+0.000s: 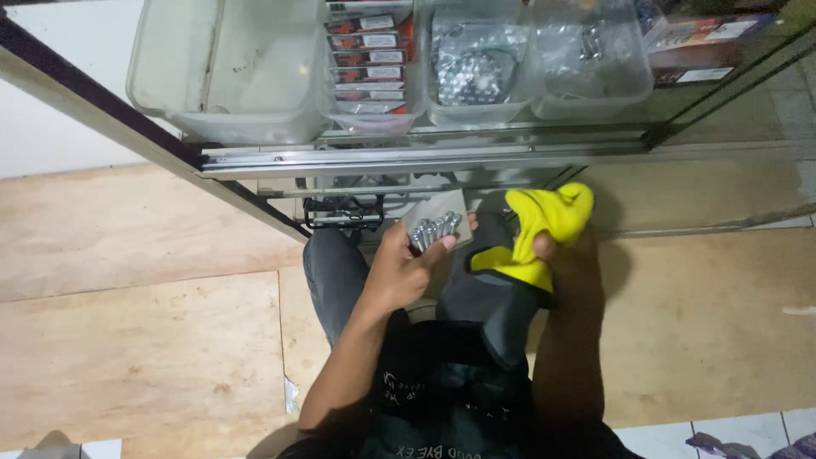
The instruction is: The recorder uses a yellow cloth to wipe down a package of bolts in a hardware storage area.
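Observation:
My left hand grips a small clear bag of shiny metal bolts, held up in front of my knees. My right hand is closed on a bunched yellow cloth, which drapes over my grey-trousered knee. The two hands are close together, the cloth just right of the bolts. Both sit in front of a glass display cabinet with a sliding-door rail.
Inside the cabinet stand clear plastic bins: an almost empty one, one with stacked small boxes, two with bagged metal parts. A black wire rack sits on the lower shelf. Plywood flooring lies left and right.

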